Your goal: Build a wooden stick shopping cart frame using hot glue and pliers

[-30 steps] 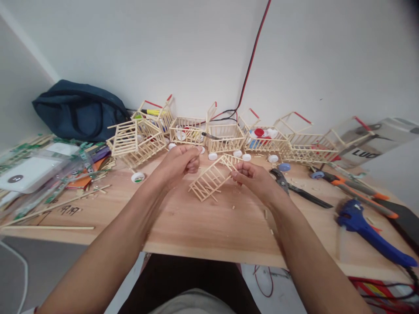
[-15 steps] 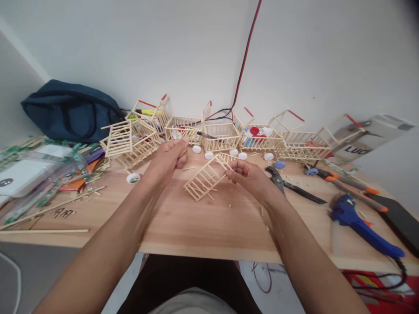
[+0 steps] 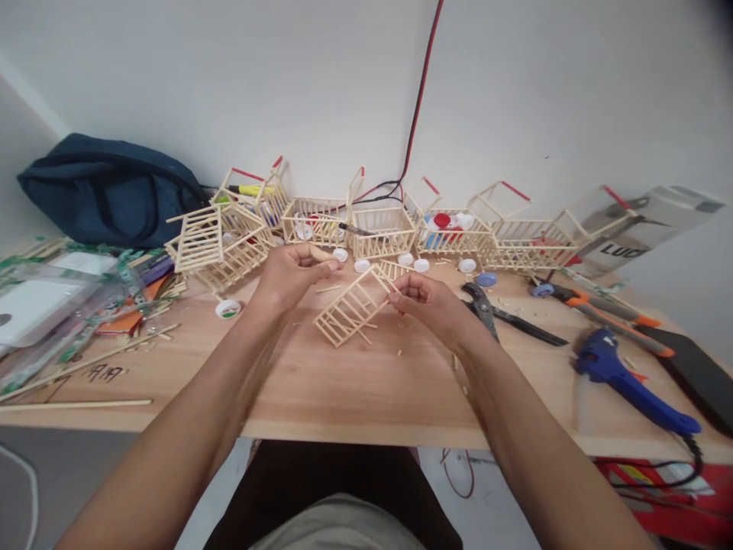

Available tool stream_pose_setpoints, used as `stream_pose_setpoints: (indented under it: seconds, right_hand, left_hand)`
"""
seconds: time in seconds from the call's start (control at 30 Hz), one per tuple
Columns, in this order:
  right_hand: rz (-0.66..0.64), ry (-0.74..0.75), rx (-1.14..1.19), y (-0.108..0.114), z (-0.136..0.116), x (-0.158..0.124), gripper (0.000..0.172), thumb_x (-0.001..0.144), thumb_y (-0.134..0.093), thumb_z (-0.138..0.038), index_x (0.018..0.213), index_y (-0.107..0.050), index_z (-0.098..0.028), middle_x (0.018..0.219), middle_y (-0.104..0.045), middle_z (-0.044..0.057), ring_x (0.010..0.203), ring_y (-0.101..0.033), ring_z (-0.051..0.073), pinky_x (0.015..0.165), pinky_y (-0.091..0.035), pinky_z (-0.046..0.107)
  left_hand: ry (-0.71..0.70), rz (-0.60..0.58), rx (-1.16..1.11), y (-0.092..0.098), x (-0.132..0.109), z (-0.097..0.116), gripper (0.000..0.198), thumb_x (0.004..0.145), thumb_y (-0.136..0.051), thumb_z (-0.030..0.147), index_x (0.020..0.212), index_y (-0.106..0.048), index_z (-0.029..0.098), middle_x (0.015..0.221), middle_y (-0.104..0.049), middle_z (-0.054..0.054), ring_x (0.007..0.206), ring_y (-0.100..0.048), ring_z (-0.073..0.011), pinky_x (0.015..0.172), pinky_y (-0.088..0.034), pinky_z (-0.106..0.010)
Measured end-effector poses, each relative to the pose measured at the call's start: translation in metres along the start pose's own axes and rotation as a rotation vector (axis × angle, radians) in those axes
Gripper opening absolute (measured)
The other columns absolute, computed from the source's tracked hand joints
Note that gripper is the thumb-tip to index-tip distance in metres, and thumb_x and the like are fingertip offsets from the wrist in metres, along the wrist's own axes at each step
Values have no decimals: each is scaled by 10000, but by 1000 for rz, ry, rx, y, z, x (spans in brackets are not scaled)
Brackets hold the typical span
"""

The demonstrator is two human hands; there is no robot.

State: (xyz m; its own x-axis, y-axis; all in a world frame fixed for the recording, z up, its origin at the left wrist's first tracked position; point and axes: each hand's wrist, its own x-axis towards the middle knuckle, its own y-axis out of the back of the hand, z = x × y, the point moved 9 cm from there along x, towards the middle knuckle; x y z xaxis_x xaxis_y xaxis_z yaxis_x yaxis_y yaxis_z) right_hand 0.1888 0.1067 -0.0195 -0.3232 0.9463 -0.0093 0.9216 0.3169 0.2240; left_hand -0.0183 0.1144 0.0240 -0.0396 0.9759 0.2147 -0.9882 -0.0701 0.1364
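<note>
The bare wood of the tabletop lies nearest, with a long loose stick at its left front edge. Both forearms reach across it. The right hand has its grip clamped on the upper corner of a ladder-like stick frame, which stands tilted at the middle of the tabletop with its lower end resting on the wood. The left hand hovers just beside the frame's top without touching it. Its grip is drawn together, thumb against fingertips; whether anything is pinched there is too small to tell.

To the right lie black pliers, an orange-handled tool and a blue glue gun. On the left sits a clear plastic box with something white inside.

Beyond the hands, loose white caps and a blue cap dot the wood.

A row of stick baskets stands along the wall. The cap basket holds red, white and blue bottle caps. The middle basket has a dark pen resting across its rim. The left basket holds a yellow marker, and beside it a tipped basket lies on its side.

Farthest back, a dark blue bag slumps in the corner and a red-and-black cable climbs the wall.
</note>
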Motion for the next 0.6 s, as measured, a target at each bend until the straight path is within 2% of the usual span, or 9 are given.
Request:
stream_pose_setpoints:
  seconds: [0.07,0.13,0.23,0.4,0.6]
  right_hand:
    - [-16,0,-1,-1,2,0,276,726,-702,-422,798,-553,-202,673,-550,-40,578,-476,95,539,-372,242]
    - [-30,-7,-8,-1,3,0,264,740,-696,-418,797,-554,-203,656,-541,-43,570,-469,95,537,-363,241]
    - [-44,-16,-14,-2,5,-1,255,757,-687,-420,786,-548,-209,646,-532,-48,575,-472,97,542,-357,238]
    - [-58,-16,-20,-4,6,-1,261,744,-701,-420,782,-545,-214,647,-544,-47,573,-475,99,539,-351,236]
    - [-79,-29,2,-6,11,0,288,728,-711,-442,769,-543,-212,629,-542,-45,567,-473,100,532,-336,234]
  left_hand:
    - [34,14,-13,2,0,-4,195,608,-790,264,668,-654,136,689,-687,-24,609,-566,-109,592,-414,-232]
    - [47,-22,-4,-2,-1,-5,202,617,-787,270,627,-633,141,665,-683,-22,602,-572,-110,588,-413,-231]
    - [15,-91,59,-12,-3,-1,190,709,-719,306,640,-661,138,707,-706,-48,630,-586,-121,605,-422,-236]
    - [-20,-109,114,-20,-4,3,286,834,-561,351,731,-708,128,762,-719,-71,639,-574,-128,603,-428,-238]
    - [98,-302,235,-37,-10,-13,277,747,-679,401,707,-709,129,648,-681,-47,587,-586,-137,519,-395,-221]
